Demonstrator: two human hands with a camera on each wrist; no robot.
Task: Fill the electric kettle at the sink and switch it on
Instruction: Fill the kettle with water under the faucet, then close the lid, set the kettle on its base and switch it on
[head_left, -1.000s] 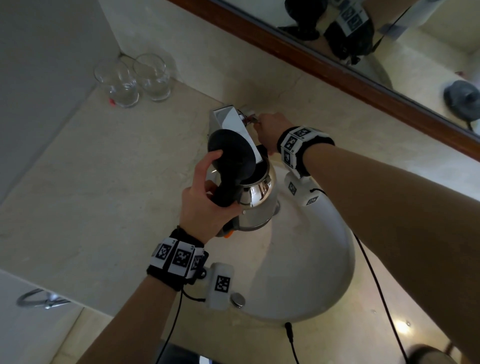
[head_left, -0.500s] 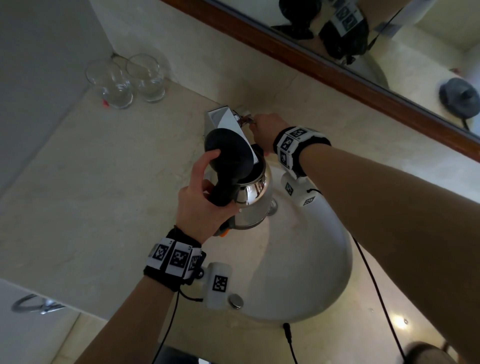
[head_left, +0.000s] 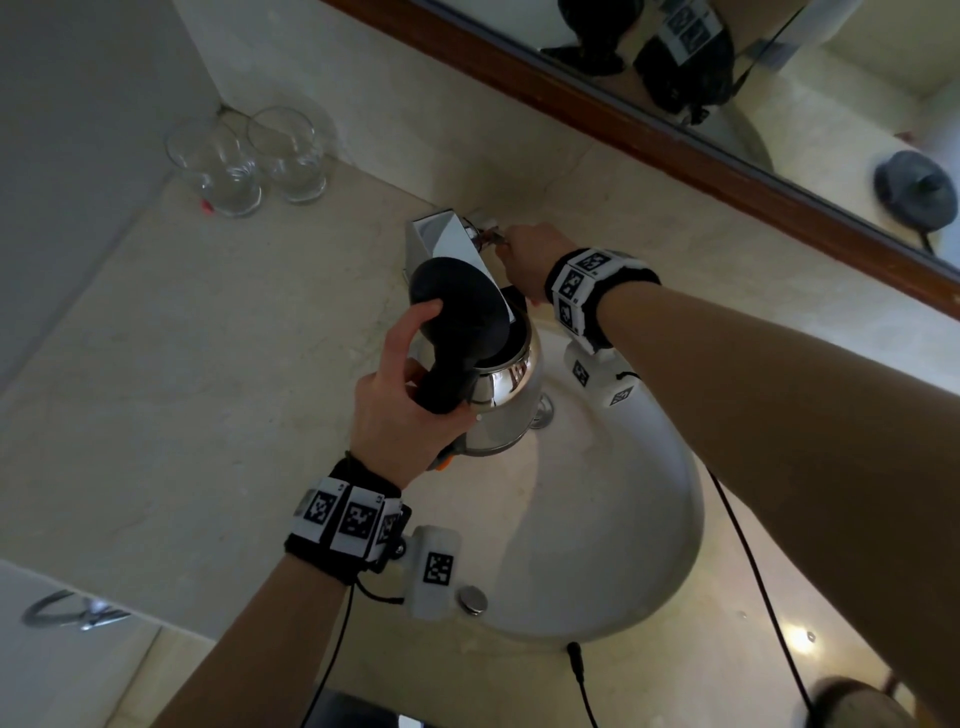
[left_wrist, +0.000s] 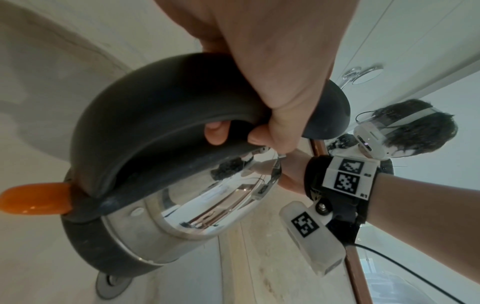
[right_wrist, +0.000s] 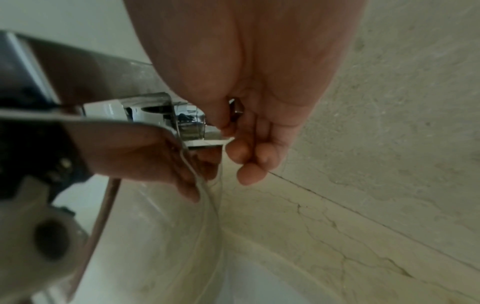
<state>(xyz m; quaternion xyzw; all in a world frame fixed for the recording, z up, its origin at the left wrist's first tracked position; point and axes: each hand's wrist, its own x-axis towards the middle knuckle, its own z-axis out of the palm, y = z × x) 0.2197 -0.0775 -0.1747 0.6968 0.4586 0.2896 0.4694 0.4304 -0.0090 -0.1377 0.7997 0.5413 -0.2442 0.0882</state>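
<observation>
In the head view my left hand (head_left: 400, 410) grips the black handle of the steel kettle (head_left: 506, 395) and holds it over the white sink (head_left: 623, 545). The kettle's black lid (head_left: 457, 296) stands open under the chrome tap (head_left: 441, 234). My right hand (head_left: 524, 254) reaches behind the kettle to the tap lever (head_left: 485, 236). The left wrist view shows my left hand (left_wrist: 272, 72) curled round the handle (left_wrist: 155, 115), with the orange switch (left_wrist: 36, 198) at the kettle's base. In the right wrist view, my right hand (right_wrist: 228, 139) pinches the flat tap lever (right_wrist: 205, 142). No water flow can be made out.
Two empty glasses (head_left: 228, 166) stand at the back left corner of the stone counter (head_left: 156, 389). A wood-framed mirror (head_left: 675, 140) runs along the wall and reflects a dark kettle base (head_left: 914, 189). Black cables (head_left: 753, 571) hang from my wrists across the sink.
Almost nothing has changed. The kettle stays under the tap in my left hand, and my right hand stays on the lever. Only the head view has shifted slightly.
</observation>
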